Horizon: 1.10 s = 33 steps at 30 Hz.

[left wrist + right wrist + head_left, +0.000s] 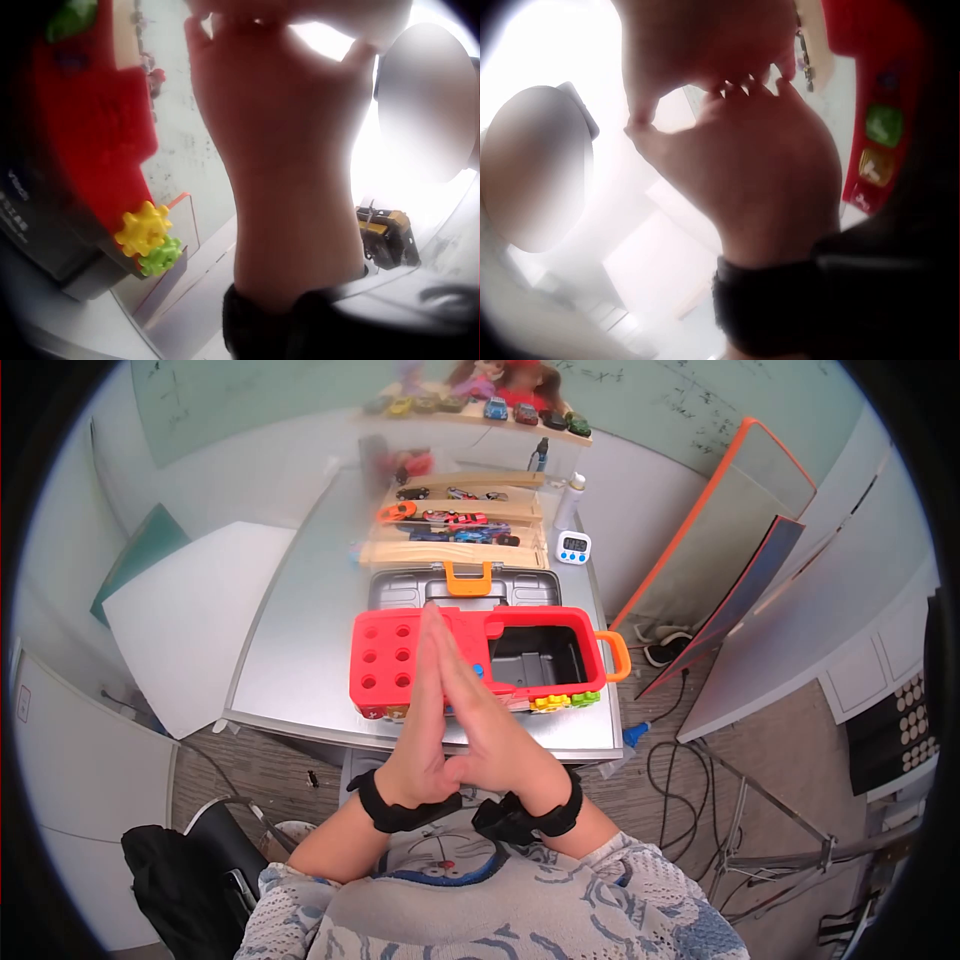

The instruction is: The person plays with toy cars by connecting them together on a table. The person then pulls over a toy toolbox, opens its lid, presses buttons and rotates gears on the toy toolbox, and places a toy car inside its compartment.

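In the head view my left hand (pixel 418 735) and right hand (pixel 497 732) meet above the front of a red toy toolbox (pixel 455 625), fingers straight and fingertips together, with a gap between the lower palms. Neither hand holds anything. The box has round holes at its left, a dark open compartment (pixel 535 658) and an orange handle (pixel 618 656) at its right. Yellow gear (pixel 144 229) and green gear (pixel 161 256) show in the left wrist view, beside a blurred bare wrist. Coloured buttons (pixel 885 124) line the box in the right wrist view.
Behind the box lies a grey lid (pixel 400 589) with an orange latch (pixel 468 579). Wooden racks (pixel 450 550) of toy cars, a white timer (pixel 573 548) and a bottle (pixel 568 505) stand farther back on the metal table (pixel 285 650). Cables (pixel 680 790) lie on the floor at right.
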### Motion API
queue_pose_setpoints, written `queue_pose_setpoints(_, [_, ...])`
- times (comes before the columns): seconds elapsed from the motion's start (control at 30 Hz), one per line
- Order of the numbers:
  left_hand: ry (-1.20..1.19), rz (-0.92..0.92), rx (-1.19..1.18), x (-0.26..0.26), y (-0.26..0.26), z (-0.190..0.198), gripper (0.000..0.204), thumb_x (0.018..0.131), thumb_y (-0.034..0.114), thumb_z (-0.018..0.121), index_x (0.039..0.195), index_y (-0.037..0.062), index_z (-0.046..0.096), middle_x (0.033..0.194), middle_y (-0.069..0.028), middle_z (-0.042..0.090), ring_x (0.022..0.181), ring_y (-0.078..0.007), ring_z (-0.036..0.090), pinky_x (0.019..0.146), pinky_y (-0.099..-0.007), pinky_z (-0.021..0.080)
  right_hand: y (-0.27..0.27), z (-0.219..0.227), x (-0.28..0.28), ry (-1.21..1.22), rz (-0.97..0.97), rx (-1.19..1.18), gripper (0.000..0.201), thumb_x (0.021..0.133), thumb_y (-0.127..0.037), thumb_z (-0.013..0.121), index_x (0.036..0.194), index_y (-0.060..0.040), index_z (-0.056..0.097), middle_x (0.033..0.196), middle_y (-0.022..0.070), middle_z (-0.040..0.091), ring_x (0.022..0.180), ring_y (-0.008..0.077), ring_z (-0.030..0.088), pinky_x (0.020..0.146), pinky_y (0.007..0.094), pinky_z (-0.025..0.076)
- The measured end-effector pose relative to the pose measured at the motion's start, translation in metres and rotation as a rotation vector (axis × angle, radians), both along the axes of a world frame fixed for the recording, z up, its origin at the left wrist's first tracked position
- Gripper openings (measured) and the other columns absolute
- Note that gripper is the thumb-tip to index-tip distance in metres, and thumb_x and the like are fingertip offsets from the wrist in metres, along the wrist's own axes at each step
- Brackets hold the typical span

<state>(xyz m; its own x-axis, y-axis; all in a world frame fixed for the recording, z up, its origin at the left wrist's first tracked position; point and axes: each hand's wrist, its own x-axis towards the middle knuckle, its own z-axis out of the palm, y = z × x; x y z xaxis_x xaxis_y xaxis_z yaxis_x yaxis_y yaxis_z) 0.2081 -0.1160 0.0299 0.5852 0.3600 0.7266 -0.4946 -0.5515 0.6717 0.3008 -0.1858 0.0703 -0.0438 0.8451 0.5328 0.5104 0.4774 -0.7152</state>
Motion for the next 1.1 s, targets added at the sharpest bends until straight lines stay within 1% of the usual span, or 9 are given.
queue_pose_setpoints(0.07, [0.25,-0.01,0.005,-0.009,0.007,0.014,0.111,0.072,0.074,0.042,0.138,-0.0049,0.0,0.145,-0.0247,0.002,0.135,-0.0333,0.007,0.108,-0.0388,0.007,-0.004,-0.005,0.016,-0.038,-0.027,-0.033,0.106,0.055,-0.015,0.068,0.14,0.0006,0.006,0.146,0.0216,0.005,0.135,0.0333,0.009,0.109,0.0377,0.015])
queue_pose_setpoints(0.23, [0.188,0.082,0.083,-0.009,0.021,0.032,0.112,0.071,0.076,0.038,0.138,-0.0048,0.0,0.146,-0.0217,0.003,0.135,-0.03,0.01,0.108,-0.0379,0.012,-0.011,-0.002,0.034,0.195,-0.258,0.152,0.106,0.051,0.002,0.06,0.141,-0.0015,0.002,0.147,0.019,0.004,0.136,0.0315,0.007,0.109,0.0373,0.013])
queue_pose_setpoints(0.3, [0.066,0.027,-0.155,-0.004,0.013,0.039,0.106,0.075,0.075,0.032,0.138,-0.004,-0.003,0.147,-0.0175,-0.001,0.135,-0.027,0.011,0.107,-0.0395,0.016,-0.013,-0.004,0.034,0.223,-0.274,0.19,0.106,0.06,-0.017,0.069,0.14,-0.0012,0.001,0.147,0.0186,0.003,0.136,0.0315,0.007,0.109,0.0385,0.012])
queue_pose_setpoints(0.33, [0.107,0.225,0.314,0.006,0.02,0.031,0.119,0.067,0.081,0.038,0.138,-0.0049,-0.004,0.145,-0.0232,-0.005,0.135,-0.0338,-0.001,0.108,-0.0427,0.002,-0.014,-0.006,0.032,0.069,-0.197,0.172,0.107,0.064,-0.034,0.066,0.14,-0.0005,-0.001,0.147,0.0195,0.002,0.136,0.0322,0.006,0.109,0.0392,0.011])
queue_pose_setpoints(0.37, [0.309,0.017,0.346,0.0,0.018,0.026,0.12,0.067,0.079,0.04,0.136,-0.0033,-0.013,0.145,-0.0199,-0.014,0.136,-0.0315,-0.003,0.108,-0.0434,0.005,-0.015,-0.009,0.029,-0.085,-0.117,0.153,0.11,0.068,-0.051,0.064,0.14,0.0001,-0.002,0.146,0.0205,0.0,0.136,0.0329,0.005,0.109,0.04,0.011])
queue_pose_setpoints(0.4, [0.261,-0.059,0.188,0.005,0.001,0.019,0.122,0.066,0.08,0.041,0.136,-0.0036,-0.012,0.144,-0.0222,-0.013,0.135,-0.0341,-0.005,0.108,-0.0442,0.002,-0.013,-0.012,0.011,0.09,-0.047,0.087,0.119,0.065,-0.076,0.048,0.139,0.0014,-0.004,0.145,0.023,-0.002,0.135,0.0345,0.003,0.109,0.0402,0.01])
queue_pose_setpoints(0.73, [0.262,-0.182,0.156,0.024,-0.01,0.025,0.123,0.064,0.08,0.044,0.137,-0.0041,-0.01,0.143,-0.0262,-0.013,0.134,-0.0377,-0.008,0.108,-0.0437,0.004,-0.03,-0.004,0.026,0.203,-0.022,0.063,0.117,0.062,-0.06,0.063,0.14,-0.0016,-0.001,0.146,0.0228,-0.002,0.135,0.0362,0.003,0.108,0.0413,0.011])
queue_pose_setpoints(0.9, [0.352,-0.01,0.073,0.015,-0.003,0.014,0.122,0.065,0.078,0.045,0.137,-0.0034,-0.009,0.143,-0.0264,-0.012,0.134,-0.0367,-0.009,0.108,-0.0429,0.004,-0.027,-0.008,0.029,0.033,-0.124,-0.081,0.108,0.055,-0.004,0.067,0.14,-0.0015,0.0,0.147,0.0196,0.001,0.136,0.0335,0.005,0.109,0.0395,0.012])
queue_pose_setpoints(1.1, [-0.243,0.199,-0.03,0.013,0.015,0.011,0.116,0.066,0.083,0.032,0.14,0.0011,-0.005,0.147,-0.0167,-0.008,0.135,-0.0313,-0.005,0.108,-0.0452,-0.004,-0.022,0.01,0.028,0.299,-0.27,0.213,0.101,0.056,0.001,0.058,0.14,0.0008,0.001,0.147,0.0168,0.002,0.136,0.0279,0.004,0.11,0.0383,0.01])
